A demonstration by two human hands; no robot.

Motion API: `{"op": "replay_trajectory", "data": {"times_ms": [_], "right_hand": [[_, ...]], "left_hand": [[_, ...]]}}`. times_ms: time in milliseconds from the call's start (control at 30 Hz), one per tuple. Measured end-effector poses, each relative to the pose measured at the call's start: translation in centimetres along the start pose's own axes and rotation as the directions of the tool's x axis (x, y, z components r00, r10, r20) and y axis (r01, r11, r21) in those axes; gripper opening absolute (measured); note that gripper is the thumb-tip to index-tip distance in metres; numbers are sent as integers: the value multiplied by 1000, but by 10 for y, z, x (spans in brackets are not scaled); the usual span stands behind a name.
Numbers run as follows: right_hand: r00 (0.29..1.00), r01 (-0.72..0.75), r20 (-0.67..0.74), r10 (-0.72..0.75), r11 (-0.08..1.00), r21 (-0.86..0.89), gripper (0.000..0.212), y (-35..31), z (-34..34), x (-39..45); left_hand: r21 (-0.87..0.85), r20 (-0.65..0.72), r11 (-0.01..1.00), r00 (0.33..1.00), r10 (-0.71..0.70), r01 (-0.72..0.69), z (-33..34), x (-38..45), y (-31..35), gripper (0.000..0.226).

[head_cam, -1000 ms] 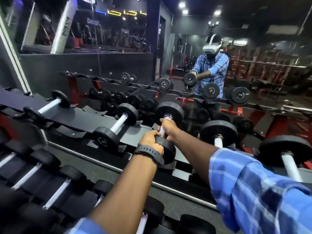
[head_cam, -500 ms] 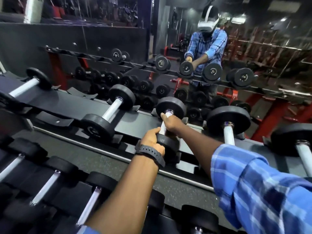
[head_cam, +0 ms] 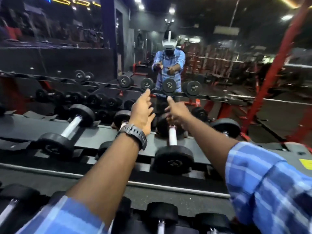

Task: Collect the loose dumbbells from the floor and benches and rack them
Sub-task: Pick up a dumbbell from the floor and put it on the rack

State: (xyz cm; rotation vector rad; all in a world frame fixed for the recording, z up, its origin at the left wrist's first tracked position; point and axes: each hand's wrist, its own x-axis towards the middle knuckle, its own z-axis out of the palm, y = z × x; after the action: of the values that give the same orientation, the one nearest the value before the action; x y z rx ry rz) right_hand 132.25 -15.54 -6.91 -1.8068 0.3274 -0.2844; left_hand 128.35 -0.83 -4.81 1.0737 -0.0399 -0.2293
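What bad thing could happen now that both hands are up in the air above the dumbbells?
The left hand and right hand are open above the rack. Dropping low, fingers might bump a dumbbell handle. The view is blurred, so whether each dumbbell sits snugly in its cradle is unclear; one could roll.

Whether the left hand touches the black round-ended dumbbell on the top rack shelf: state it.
Apart. Head view: left hand is raised, fingers straight, above the dumbbell.

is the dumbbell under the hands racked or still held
Racked: the dumbbell lies on the rack, both hands open above it.
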Motion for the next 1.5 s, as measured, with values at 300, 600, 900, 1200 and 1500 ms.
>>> {"op": "replay_trajectory", "data": {"times_ms": [300, 600, 900, 1200, 1500], "right_hand": [[948, 173, -274, -162, 985, 17, 67, 15, -130, -87], [964, 243, -122, -237, 969, 37, 81, -11, -199, -180], [941, 277, -226, -250, 956, 94, 90, -35, -193, -261], [955, 232, -209, -212, 970, 77, 76, -47, -154, -319], [968, 194, -165, -187, 981, 29, 71, -31, -132, -290]], "left_hand": [[538, 76, 807, 968, 241, -243, 65, -86, -46, 52], [491, -4, 806, 925, 380, -329, 74, -151, -14, 61], [445, 121, 806, 918, 377, -390, 67, -216, 5, 65], [370, 141, 858, 934, 328, -357, 34, -265, 29, 70], [278, 51, 947, 987, 154, -162, 32, -237, -10, 72]]}}
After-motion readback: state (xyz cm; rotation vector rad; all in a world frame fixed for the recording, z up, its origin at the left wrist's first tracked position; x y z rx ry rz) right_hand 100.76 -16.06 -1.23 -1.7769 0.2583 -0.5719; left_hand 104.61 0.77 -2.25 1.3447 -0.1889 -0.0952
